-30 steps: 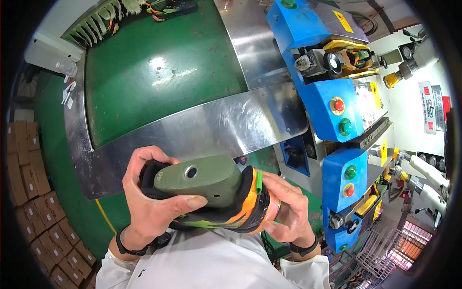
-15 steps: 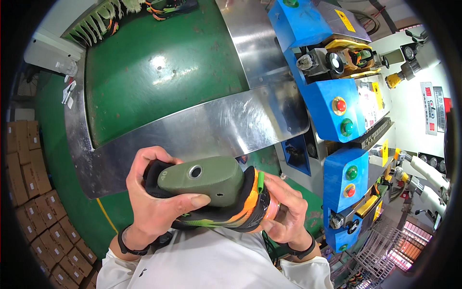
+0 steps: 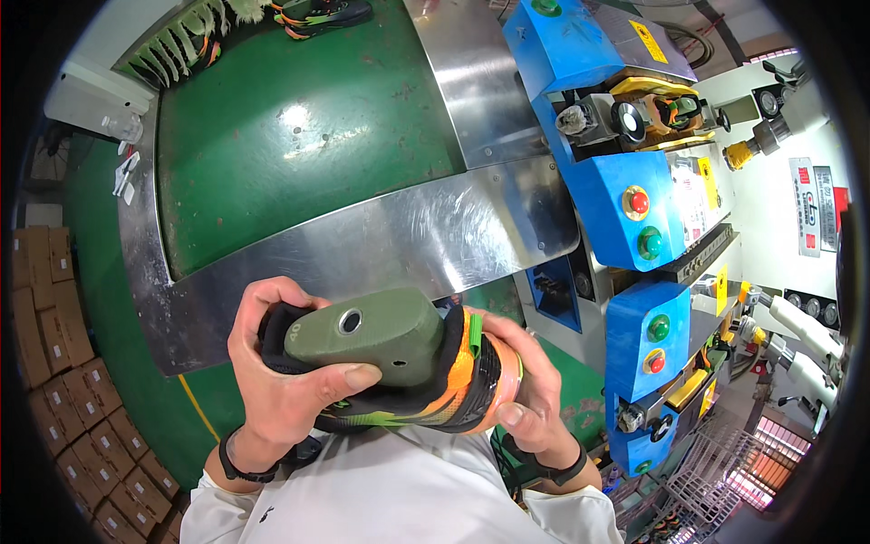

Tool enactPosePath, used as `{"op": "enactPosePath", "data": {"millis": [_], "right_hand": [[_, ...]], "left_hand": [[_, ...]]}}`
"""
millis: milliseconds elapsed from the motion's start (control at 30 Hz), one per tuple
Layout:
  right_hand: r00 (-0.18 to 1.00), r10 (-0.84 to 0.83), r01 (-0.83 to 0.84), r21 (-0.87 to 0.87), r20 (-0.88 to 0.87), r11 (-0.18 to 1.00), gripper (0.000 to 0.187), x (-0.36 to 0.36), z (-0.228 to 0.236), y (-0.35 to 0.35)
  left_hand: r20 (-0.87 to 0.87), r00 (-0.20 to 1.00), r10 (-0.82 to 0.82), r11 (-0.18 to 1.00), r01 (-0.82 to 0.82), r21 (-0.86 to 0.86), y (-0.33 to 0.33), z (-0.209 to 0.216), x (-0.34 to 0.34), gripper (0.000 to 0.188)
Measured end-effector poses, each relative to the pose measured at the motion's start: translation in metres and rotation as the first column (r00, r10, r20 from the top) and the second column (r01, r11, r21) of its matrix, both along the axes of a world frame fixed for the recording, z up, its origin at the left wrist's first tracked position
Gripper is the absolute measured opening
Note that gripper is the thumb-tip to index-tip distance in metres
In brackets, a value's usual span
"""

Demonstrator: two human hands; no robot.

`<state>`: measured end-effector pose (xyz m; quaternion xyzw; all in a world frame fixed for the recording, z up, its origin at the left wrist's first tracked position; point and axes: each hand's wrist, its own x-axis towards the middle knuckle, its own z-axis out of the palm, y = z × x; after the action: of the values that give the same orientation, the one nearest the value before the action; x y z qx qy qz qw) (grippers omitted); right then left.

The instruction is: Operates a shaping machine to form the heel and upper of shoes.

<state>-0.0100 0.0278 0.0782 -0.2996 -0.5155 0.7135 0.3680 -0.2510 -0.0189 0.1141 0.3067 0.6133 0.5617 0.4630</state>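
Note:
Between my hands, close to my body, is a shoe (image 3: pixel 464 390) in black, orange and green with a pinkish translucent sole edge. A dark green shoe last (image 3: pixel 399 340) fills it, its flat top with a metal-ringed hole facing up. My left hand (image 3: pixel 276 363) is closed around the shoe's collar, thumb lying across the side of the last. At the heel end, my right hand (image 3: pixel 535 385) grips the sole, its thumb on the near edge and its fingers around the far side. The shoe's underside is hidden.
A steel-edged table with a green conveyor surface (image 3: pixel 299 172) lies ahead, more shoes (image 3: pixel 322 16) at its far end. To the right stands a blue press machine (image 3: pixel 625 204) with red and green buttons and another shoe (image 3: pixel 675 111) inside. Cardboard boxes (image 3: pixel 86 399) are stacked left.
The shoe with its last has shifted slightly left in my hands. My right fingers sit lower along the heel and sole, and more of the pinkish sole edge shows.

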Motion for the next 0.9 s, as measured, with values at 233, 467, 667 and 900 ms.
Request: {"op": "enactPosePath", "data": {"millis": [233,467,667,900], "right_hand": [[0.992,-0.098,0.079,0.218,0.076,0.973,0.066,-0.008,-0.013,-0.010],[0.950,-0.289,0.200,0.486,0.115,0.851,0.056,-0.022,-0.013,-0.012],[0.960,-0.247,0.175,0.406,0.131,0.897,0.051,-0.028,-0.019,-0.011],[0.933,-0.323,0.273,0.270,0.160,0.923,0.042,-0.038,-0.008,-0.016]], "left_hand": [[0.046,0.999,0.011,1.000,-0.011,0.010,0.000,-0.004,-0.001,0.066],[0.047,0.998,0.034,0.999,-0.034,-0.003,-0.002,-0.005,-0.002,0.066],[0.080,0.983,0.168,0.985,-0.165,-0.042,-0.005,-0.008,0.000,0.062],[0.023,0.993,0.116,0.993,-0.116,0.009,-0.004,-0.008,-0.003,0.057]]}}
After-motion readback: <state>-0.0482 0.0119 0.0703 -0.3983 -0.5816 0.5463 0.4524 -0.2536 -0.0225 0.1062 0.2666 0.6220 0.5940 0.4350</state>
